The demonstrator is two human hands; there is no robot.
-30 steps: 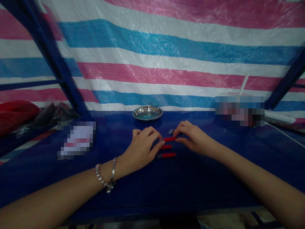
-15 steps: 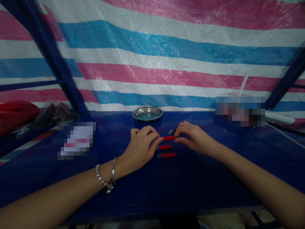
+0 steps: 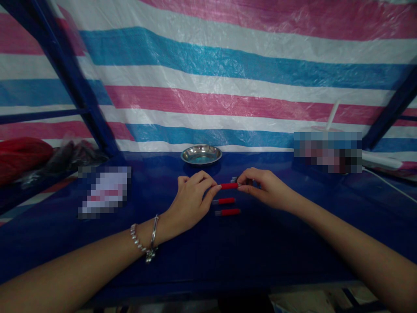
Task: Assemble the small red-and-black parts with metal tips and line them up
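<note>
A small red stick-like piece is held between both hands just above the dark blue table. My left hand, with bracelets on its wrist, pinches the piece's left end. My right hand pinches its right end, next to a tiny pale grey part by the fingertips. Two more red pieces with grey tips lie on the table just below: one close to my left fingers, the other nearer to me.
A shiny metal dish stands at the back of the table against a striped pink, blue and white tarp. Blurred packages sit at the left and the back right. Red cloth and dark bags lie at far left.
Both hands have lifted the red piece a little up and away from me, off the row of pieces. The two other red pieces have stayed put.
</note>
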